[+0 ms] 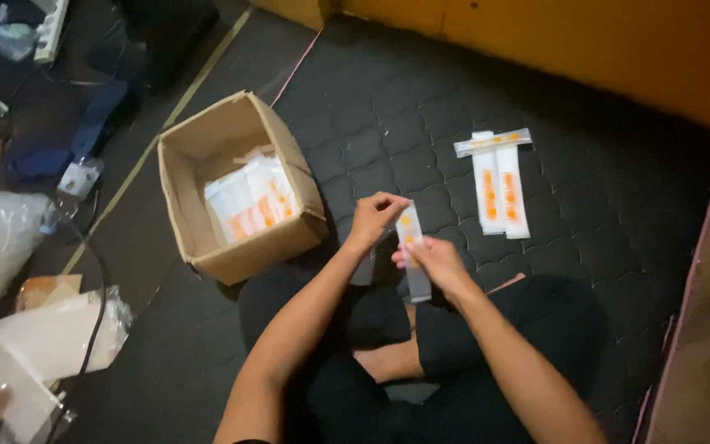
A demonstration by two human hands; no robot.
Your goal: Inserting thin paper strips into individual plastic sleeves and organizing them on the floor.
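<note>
I sit cross-legged on a dark quilted mat [601, 205]. My left hand [374, 217] pinches the top of a long narrow clear packet with an orange mark [412, 247]. My right hand [435, 263] grips the same packet lower down, holding it upright over my lap. A few matching white-and-orange packets [499, 191] lie side by side on the mat ahead, with one more laid crosswise [492, 142] above them.
An open cardboard box [293, 234] with several white-and-orange packets stands to my left. White plastic bags [51, 337], a black cable and clutter lie at far left. A yellow wall [618, 41] runs along the back; a pinkish floor strip [708, 329] is on the right.
</note>
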